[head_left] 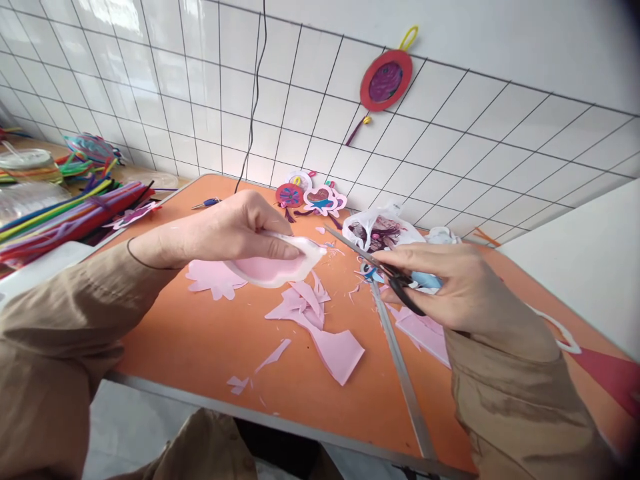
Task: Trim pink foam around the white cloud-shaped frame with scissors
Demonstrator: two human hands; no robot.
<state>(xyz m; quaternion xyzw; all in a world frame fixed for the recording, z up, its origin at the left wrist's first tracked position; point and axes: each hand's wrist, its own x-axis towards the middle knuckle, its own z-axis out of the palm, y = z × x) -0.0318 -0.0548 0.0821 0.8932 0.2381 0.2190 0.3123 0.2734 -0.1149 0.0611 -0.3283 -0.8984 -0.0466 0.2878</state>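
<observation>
My left hand (235, 230) is closed on a pink and white foam cut-out (280, 267), thumb and fingers pinching its upper edge above the orange table (200, 347). My right hand (450, 280) grips black-handled scissors (370, 260), whose blades are slightly apart and point left toward the cut-out's right edge. Pink paper scraps (320, 320) lie on the table below both hands. Another pink cut shape (213, 277) lies flat under my left wrist.
Coloured pipe cleaners (65, 213) are piled at the left. Finished round and heart ornaments (310, 197) lean at the tiled wall, and a red one (386, 80) hangs on it. A plastic bag (380, 230) sits behind the scissors. A metal strip (400, 367) crosses the table.
</observation>
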